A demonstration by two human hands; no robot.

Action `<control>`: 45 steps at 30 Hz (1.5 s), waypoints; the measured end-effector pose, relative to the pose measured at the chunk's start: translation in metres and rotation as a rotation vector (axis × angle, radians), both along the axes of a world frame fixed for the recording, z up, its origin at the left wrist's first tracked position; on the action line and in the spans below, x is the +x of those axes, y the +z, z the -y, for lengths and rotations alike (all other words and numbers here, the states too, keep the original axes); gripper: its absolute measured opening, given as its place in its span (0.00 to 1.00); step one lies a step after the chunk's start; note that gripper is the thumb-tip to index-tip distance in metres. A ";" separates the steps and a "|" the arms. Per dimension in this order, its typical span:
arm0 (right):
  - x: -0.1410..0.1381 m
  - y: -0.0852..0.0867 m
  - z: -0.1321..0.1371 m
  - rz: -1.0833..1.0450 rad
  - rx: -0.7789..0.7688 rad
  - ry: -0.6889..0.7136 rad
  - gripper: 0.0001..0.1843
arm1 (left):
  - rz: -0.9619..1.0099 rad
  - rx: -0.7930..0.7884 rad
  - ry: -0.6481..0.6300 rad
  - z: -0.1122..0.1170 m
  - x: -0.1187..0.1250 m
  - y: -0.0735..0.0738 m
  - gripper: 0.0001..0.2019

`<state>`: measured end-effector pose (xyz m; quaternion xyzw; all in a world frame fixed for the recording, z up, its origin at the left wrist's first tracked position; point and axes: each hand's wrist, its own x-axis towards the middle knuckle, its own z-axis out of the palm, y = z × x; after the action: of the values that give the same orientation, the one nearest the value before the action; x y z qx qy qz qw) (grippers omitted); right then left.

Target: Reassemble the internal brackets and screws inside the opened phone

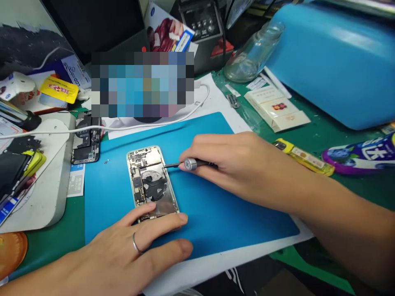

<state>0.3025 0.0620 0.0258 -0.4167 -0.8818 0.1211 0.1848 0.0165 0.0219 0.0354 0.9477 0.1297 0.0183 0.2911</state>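
Observation:
An opened smartphone (149, 158) lies on a blue mat (212, 213), its circuit board and metal inside showing. My left hand (132, 242), a ring on one finger, rests across the phone's near end with its fingers spread. In my right hand (228, 164) is a small screwdriver (190, 164), gripped between thumb and fingers. The shaft points left and its tip meets the phone's right edge. A few tiny screws (106, 161) sit on the mat left of the phone.
Another phone part (87, 137) lies beyond the mat's left edge, beside a white device (58, 205). A white cable (135, 126) crosses behind. To the right are a glass jar (251, 53), a cigarette box (276, 107), a yellow packet (304, 156) and a purple bottle (361, 154).

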 end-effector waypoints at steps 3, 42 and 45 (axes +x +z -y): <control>0.000 0.001 0.000 0.003 -0.001 -0.004 0.11 | -0.036 0.001 -0.012 -0.002 0.003 0.002 0.41; 0.000 -0.007 -0.004 -0.076 -0.010 0.032 0.10 | -0.072 0.094 -0.072 -0.001 0.000 0.000 0.24; -0.001 -0.007 -0.004 -0.080 -0.006 0.027 0.10 | -0.052 0.098 -0.066 -0.001 -0.002 -0.001 0.25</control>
<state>0.3016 0.0660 0.0189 -0.3999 -0.8789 0.1428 0.2171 0.0149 0.0230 0.0346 0.9648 0.1051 -0.0095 0.2411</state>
